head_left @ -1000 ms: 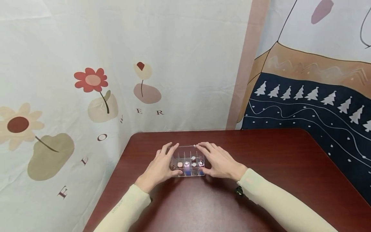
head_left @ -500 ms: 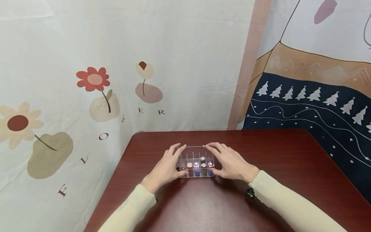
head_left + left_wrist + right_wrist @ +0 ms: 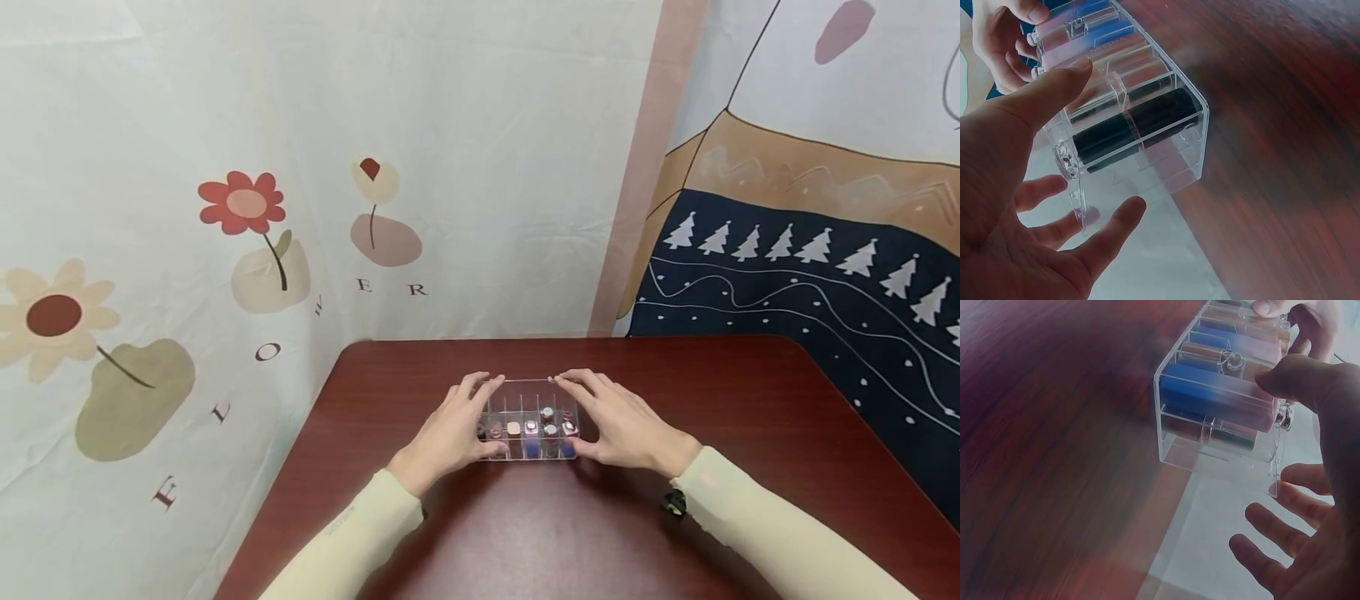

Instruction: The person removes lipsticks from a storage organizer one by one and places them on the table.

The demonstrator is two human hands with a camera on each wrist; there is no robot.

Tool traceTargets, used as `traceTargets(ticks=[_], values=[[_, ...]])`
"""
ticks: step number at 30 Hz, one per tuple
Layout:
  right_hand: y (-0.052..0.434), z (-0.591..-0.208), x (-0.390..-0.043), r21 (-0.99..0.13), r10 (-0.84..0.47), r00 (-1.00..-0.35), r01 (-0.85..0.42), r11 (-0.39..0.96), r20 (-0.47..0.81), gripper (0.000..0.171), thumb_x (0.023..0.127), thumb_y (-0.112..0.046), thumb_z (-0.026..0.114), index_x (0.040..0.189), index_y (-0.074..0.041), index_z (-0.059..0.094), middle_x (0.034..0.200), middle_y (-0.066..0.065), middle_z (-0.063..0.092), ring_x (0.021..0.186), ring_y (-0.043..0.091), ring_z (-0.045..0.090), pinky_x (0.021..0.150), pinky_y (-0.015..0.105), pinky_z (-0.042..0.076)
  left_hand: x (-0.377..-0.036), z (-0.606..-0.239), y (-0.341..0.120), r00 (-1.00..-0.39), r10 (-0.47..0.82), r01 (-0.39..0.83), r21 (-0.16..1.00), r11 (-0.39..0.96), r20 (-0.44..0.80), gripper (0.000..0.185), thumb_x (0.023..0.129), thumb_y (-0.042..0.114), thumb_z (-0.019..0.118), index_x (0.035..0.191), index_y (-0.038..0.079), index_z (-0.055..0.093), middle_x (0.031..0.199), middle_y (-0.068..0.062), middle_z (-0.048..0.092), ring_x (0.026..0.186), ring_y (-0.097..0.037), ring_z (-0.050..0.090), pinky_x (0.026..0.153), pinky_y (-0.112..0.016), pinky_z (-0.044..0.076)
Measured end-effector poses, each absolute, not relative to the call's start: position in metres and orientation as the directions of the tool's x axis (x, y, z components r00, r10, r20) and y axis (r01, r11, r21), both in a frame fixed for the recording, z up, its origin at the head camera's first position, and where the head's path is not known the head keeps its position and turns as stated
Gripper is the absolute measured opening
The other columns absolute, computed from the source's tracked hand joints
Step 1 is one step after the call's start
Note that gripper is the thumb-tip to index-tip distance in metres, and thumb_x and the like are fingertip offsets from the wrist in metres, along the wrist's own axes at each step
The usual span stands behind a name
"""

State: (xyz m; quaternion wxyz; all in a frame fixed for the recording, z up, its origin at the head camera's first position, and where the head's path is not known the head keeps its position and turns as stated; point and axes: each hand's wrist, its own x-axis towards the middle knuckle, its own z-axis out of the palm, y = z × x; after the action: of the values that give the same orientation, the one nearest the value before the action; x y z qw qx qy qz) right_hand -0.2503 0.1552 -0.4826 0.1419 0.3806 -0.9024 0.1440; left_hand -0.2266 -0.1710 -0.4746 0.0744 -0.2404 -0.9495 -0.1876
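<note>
At lower centre of the head view, the left hand (image 3: 448, 433) and right hand (image 3: 624, 428) share a thumb-and-finger grip on the clear divided box (image 3: 517, 402) over the red-brown surface (image 3: 555, 525), and uneven pressure at either end could tilt it and let the cosmetic tubes (image 3: 532, 447) slide out.
</note>
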Motion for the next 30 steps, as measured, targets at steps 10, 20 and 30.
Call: traceTargets(ticks=[10, 20, 30], values=[[0.177, -0.481, -0.248, -0.187, -0.617, -0.702, -0.7, 0.689, 0.355, 0.098, 0.088, -0.04, 0.099, 0.171, -0.012, 0.056, 0.165, 0.007, 0.059, 0.14, 0.028, 0.067, 0.111, 0.057, 0.069, -0.228, -0.471, -0.147, -0.867, 0.446, 0.497, 0.304, 0.813, 0.224, 0.111, 0.086, 0.042, 0.107, 0.177, 0.016, 0.048, 0.173, -0.019, 0.051, 0.135, -0.045, 0.066, 0.091, -0.053, 0.076], [0.195, -0.484, -0.245, -0.22, -0.595, -0.722, -0.682, 0.697, 0.353, 0.097, 0.087, -0.038, 0.099, 0.171, -0.016, 0.056, 0.165, 0.005, 0.059, 0.137, 0.027, 0.068, 0.109, 0.058, 0.071, -0.227, -0.47, -0.131, -0.856, 0.467, 0.514, 0.269, 0.814, 0.224, 0.112, 0.086, 0.046, 0.106, 0.177, 0.016, 0.048, 0.173, -0.018, 0.051, 0.134, -0.042, 0.066, 0.081, -0.05, 0.076], [0.207, -0.486, -0.243, -0.225, -0.59, -0.718, -0.685, 0.693, 0.37, 0.099, 0.084, -0.035, 0.101, 0.17, -0.015, 0.057, 0.164, 0.006, 0.06, 0.136, 0.029, 0.07, 0.105, 0.058, 0.071, -0.227, -0.473, -0.124, -0.852, 0.477, 0.521, 0.275, 0.808, 0.214, 0.113, 0.087, 0.046, 0.106, 0.178, 0.016, 0.046, 0.175, -0.016, 0.051, 0.135, -0.04, 0.067, 0.094, -0.049, 0.076]])
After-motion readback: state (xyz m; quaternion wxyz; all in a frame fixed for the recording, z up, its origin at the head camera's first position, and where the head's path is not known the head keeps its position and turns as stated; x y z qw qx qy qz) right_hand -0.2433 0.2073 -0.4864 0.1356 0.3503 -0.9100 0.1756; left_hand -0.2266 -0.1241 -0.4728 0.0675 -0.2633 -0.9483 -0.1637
